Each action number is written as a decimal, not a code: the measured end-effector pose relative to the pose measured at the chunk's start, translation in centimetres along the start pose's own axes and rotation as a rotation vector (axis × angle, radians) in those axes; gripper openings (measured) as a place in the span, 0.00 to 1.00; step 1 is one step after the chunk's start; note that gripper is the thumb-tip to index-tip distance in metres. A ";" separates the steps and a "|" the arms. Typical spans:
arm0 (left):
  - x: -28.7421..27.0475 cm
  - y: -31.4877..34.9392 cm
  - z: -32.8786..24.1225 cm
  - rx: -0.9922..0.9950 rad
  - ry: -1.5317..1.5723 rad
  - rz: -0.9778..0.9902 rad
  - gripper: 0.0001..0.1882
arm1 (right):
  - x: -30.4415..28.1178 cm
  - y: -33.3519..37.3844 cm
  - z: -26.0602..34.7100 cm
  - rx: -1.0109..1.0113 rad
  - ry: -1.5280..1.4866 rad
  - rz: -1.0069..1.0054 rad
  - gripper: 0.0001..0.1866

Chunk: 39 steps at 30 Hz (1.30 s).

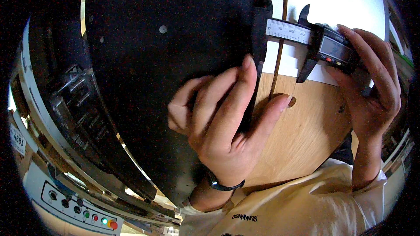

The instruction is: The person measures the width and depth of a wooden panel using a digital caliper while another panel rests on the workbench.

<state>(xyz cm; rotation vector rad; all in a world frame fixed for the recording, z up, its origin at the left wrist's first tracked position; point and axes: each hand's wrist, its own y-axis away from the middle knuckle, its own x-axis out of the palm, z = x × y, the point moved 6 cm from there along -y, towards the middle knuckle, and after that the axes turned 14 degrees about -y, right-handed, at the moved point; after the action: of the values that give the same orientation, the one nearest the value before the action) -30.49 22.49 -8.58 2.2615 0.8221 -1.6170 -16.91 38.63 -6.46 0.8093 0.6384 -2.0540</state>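
A digital caliper with a steel scale and black jaws lies across the right side, its jaws spread apart. My right hand is closed around its display end, fingers above and thumb below. Under the caliper is a light wood panel with a narrow dark groove and a round hole. A white sheet covers the panel's far part. My left hand, with a dark wristband, holds nothing. Its thumb rests near the hole and its index finger points up by the caliper's fixed jaw, thumb and finger apart.
To the left of the panel stretches a large black surface with several pale round spots. A machine control panel with knobs and lit buttons stands at the lower left. Dark metal framework runs along the left side.
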 end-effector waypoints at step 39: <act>0.3 -0.1 0.1 0.022 -0.007 0.028 0.34 | 0.2 -0.4 -0.2 -0.025 -0.016 0.033 0.31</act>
<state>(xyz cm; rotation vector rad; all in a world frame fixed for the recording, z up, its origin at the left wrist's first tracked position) -30.57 22.63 -8.88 2.2703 0.7708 -1.6284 -17.24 38.86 -6.74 0.7831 0.6365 -2.0169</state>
